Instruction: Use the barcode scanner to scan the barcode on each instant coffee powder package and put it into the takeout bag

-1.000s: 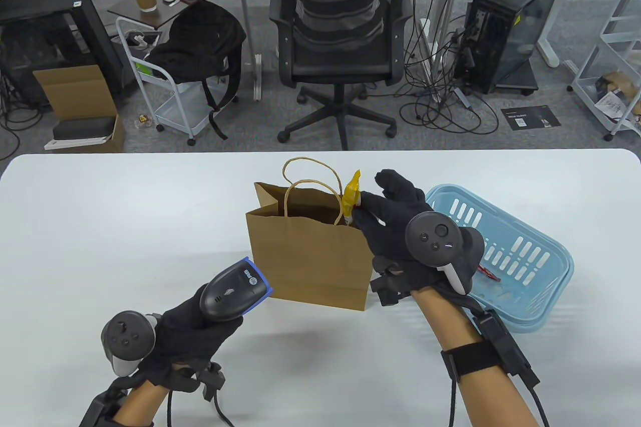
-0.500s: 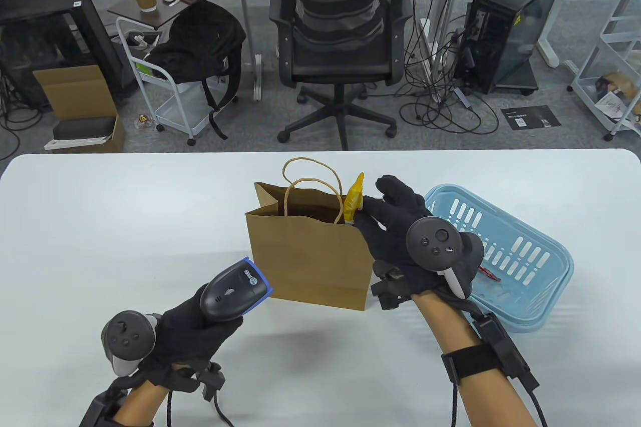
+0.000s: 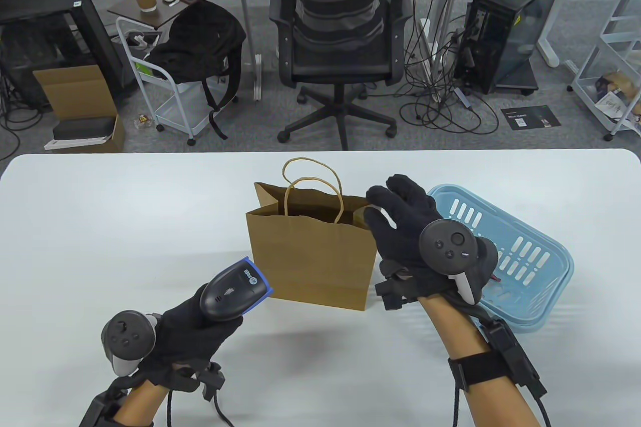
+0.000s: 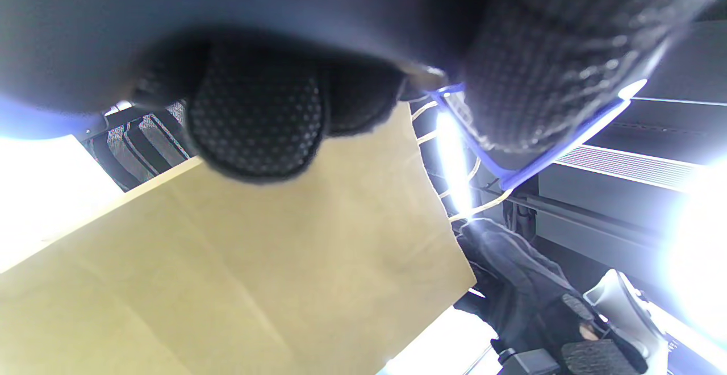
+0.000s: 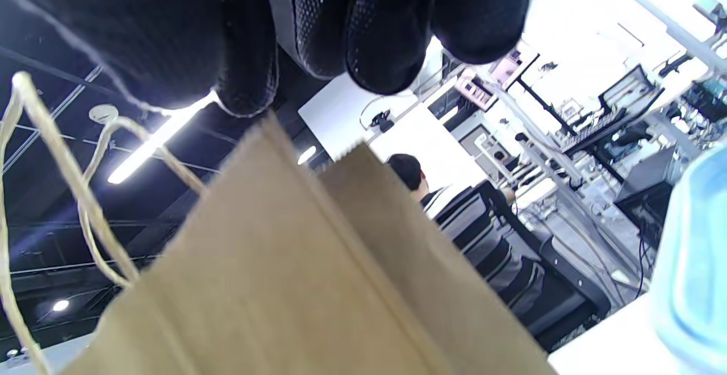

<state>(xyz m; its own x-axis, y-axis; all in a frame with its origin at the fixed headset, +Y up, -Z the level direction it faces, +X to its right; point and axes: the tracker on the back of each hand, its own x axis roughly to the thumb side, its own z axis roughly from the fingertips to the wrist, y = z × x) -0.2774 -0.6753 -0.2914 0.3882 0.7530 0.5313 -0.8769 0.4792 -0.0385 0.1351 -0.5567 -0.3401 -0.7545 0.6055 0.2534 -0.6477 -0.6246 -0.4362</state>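
Note:
A brown paper takeout bag (image 3: 310, 262) stands open mid-table, its twine handles (image 3: 313, 186) upright. My right hand (image 3: 388, 204) hovers at the bag's right top corner with relaxed fingers and nothing in it; in the right wrist view its fingertips (image 5: 380, 40) hang just above the bag's rim (image 5: 295, 295). No coffee package shows above the bag. My left hand (image 3: 195, 332) grips a black barcode scanner (image 3: 235, 289) with a blue rim, its head close to the bag's lower left corner. In the left wrist view the bag's side (image 4: 255, 273) fills the frame.
A light blue plastic basket (image 3: 531, 257) sits right of the bag, partly behind my right hand, with a sliver of red inside (image 3: 496, 277). The white table (image 3: 125, 227) spreads to the left. An office chair (image 3: 340, 41) stands beyond the far edge.
The yellow package pinched in my right hand over the bag's opening is gone from view. That hand is now empty and has shifted slightly right. The left hand and scanner stayed still.

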